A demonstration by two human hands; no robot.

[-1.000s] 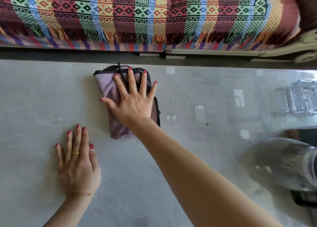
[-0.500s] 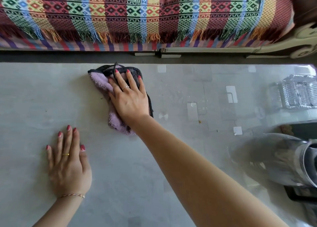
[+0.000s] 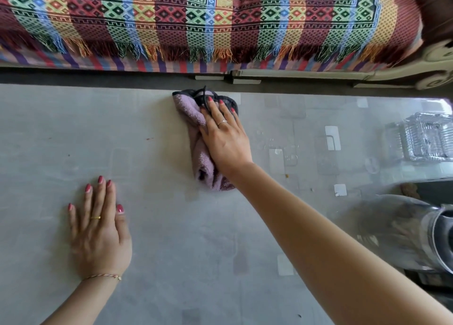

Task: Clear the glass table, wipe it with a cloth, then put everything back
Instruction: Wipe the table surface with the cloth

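Note:
The glass table [image 3: 171, 251] fills the lower view. A folded purple cloth [image 3: 192, 115] with a dark edge lies near the table's far edge. My right hand [image 3: 225, 138] presses down on the cloth, fingers together and fairly straight, covering its right half. My left hand [image 3: 98, 229] rests flat on the glass at the near left, fingers spread, apart from the cloth. A few water drops and crumbs [image 3: 285, 176] sit on the glass to the right of the cloth.
A sofa with a striped patterned cover [image 3: 220, 25] runs along the far side of the table. At the right edge are a clear ribbed glass dish [image 3: 426, 138] and a shiny steel vessel [image 3: 416, 231].
My right hand has slid the cloth to the right along the far edge, its spread fingers closing together and the cloth bunching narrower. My left hand stays flat on the glass.

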